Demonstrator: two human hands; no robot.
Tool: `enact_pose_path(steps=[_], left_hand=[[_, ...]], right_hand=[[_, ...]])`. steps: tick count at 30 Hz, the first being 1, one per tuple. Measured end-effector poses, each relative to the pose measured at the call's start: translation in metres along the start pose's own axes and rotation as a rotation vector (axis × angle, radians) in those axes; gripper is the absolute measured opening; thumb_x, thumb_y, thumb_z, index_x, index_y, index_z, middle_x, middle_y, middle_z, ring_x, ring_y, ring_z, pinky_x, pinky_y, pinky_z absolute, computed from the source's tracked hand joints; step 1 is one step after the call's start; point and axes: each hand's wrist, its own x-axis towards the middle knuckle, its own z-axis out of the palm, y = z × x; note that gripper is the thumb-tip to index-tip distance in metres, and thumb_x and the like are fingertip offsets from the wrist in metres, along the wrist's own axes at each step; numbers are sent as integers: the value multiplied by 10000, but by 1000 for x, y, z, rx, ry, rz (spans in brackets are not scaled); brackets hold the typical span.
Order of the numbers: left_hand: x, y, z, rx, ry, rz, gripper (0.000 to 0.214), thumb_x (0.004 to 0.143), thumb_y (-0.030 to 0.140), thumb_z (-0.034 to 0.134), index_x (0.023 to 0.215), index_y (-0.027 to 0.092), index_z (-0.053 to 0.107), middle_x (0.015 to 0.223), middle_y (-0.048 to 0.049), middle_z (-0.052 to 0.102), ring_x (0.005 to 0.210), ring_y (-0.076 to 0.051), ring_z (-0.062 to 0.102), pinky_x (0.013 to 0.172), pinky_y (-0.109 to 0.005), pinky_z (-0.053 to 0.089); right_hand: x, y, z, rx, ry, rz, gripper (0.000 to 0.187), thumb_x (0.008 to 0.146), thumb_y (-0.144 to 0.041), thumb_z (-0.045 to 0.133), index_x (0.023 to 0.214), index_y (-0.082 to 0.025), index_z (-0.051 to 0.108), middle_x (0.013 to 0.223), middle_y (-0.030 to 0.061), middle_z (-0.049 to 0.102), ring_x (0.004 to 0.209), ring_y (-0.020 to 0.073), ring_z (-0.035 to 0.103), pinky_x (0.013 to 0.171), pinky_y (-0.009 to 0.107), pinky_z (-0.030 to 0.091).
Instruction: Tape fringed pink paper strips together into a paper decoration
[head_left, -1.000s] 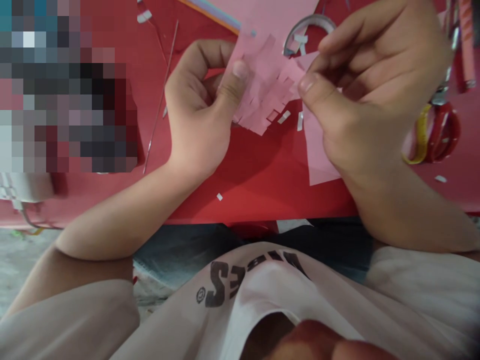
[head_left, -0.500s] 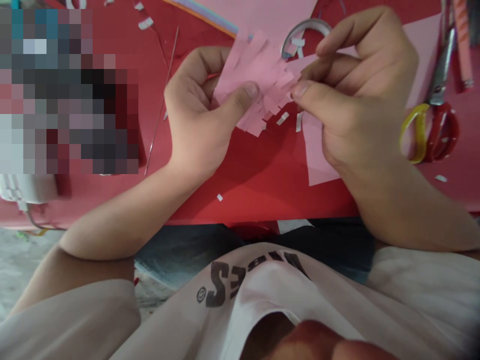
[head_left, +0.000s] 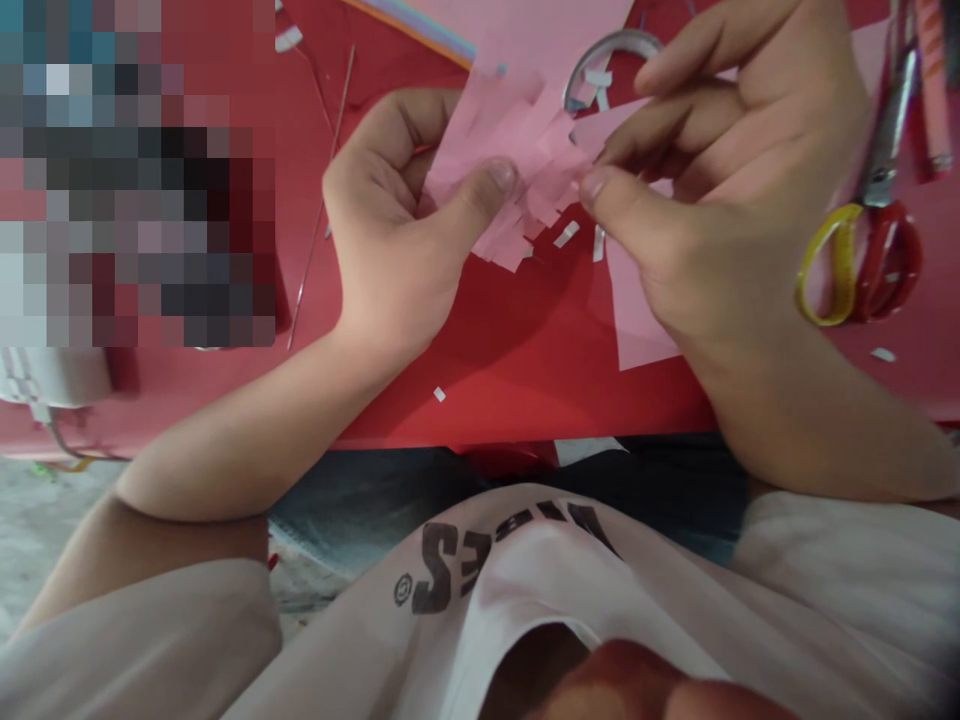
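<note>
My left hand (head_left: 420, 220) grips a piece of pink paper (head_left: 472, 150) cut into fringe along its edges, with the thumb on top and the fingers behind. At the paper's right edge, my right hand (head_left: 712, 180) pinches the tip of a fringe strip between thumb and index finger. The other right fingers are loosely bent above it. Behind the paper's right side lies a roll of tape (head_left: 611, 45), partly hidden. A larger pink sheet (head_left: 637, 310) rests on the table under my right hand.
Scissors (head_left: 859, 260) with yellow and red handles lie at the right. A thin wire (head_left: 322, 200) is on the red table (head_left: 525, 390) at the left, near a white plug adapter (head_left: 56, 378). Small white scraps (head_left: 568, 235) are scattered about. The upper left is pixelated.
My right hand has shifted slightly, its thumb and index finger closing in on the fringe edge. My left hand keeps its hold on the paper, almost still.
</note>
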Motion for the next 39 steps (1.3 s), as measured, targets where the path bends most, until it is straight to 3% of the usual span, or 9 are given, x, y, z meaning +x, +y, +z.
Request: enact_pose_path(steps=[3, 9, 13, 17, 23, 27, 31, 39], left_hand=[[-2, 2, 2, -17, -13, -10, 430, 676, 386, 1018, 1012, 257, 782, 975, 113, 823, 862, -102, 722, 719, -260, 576], [-4, 3, 0, -33, -33, 51, 205, 881, 160, 864, 1063, 225, 796, 1038, 9, 810, 940, -164, 760, 782, -283, 600], [5, -14, -12, -18, -151, 190, 362, 789, 197, 942, 1119, 231, 797, 1055, -9, 826, 850, -159, 761, 661, -245, 562], [7, -21, -13, -33, -107, 245, 350, 773, 192, 952, 1087, 233, 802, 1004, 16, 820, 803, -128, 739, 610, -219, 531], [5, -14, -8, -49, -87, 208, 377, 735, 277, 996, 1057, 223, 809, 971, 32, 819, 783, -116, 729, 616, -227, 551], [4, -12, -6, -36, -88, 183, 376, 722, 222, 998, 1047, 222, 810, 973, 38, 822, 822, -136, 760, 641, -228, 590], [4, -17, -7, -37, -116, 252, 426, 719, 259, 1003, 1089, 208, 798, 976, 6, 813, 801, -144, 755, 592, -236, 573], [7, -20, -13, 37, -183, 302, 567, 642, 208, 1029, 1147, 175, 772, 1034, -31, 797, 869, -159, 736, 657, -237, 539]], right_hand=[[0, -3, -1, -25, 7, -41, 314, 794, -84, 766, 978, -281, 605, 948, -51, 624, 773, 112, 696, 629, 324, 351], [-3, -5, -2, -44, -50, -31, 187, 870, -109, 752, 961, -241, 657, 929, -20, 669, 822, 136, 672, 709, 324, 470], [-2, -1, -5, -7, -80, -22, 210, 872, -80, 748, 986, -255, 730, 943, -14, 717, 831, 155, 664, 716, 342, 470], [-1, 1, -6, -20, -101, -30, 263, 881, -71, 738, 1011, -298, 770, 955, -20, 738, 808, 165, 642, 710, 361, 459], [-2, 1, -5, -33, -120, -55, 250, 891, -45, 715, 946, -284, 766, 907, -34, 764, 815, 181, 699, 697, 368, 477], [-2, 0, -4, -64, -126, -70, 254, 890, -24, 707, 935, -268, 759, 916, -24, 778, 827, 182, 722, 707, 371, 501], [-3, -2, -4, -56, -132, -74, 227, 891, -30, 711, 921, -252, 752, 894, -18, 772, 790, 166, 712, 691, 364, 516], [-3, 1, -8, -90, -121, -80, 213, 907, -74, 706, 973, -262, 780, 898, -2, 745, 790, 161, 674, 712, 363, 494]])
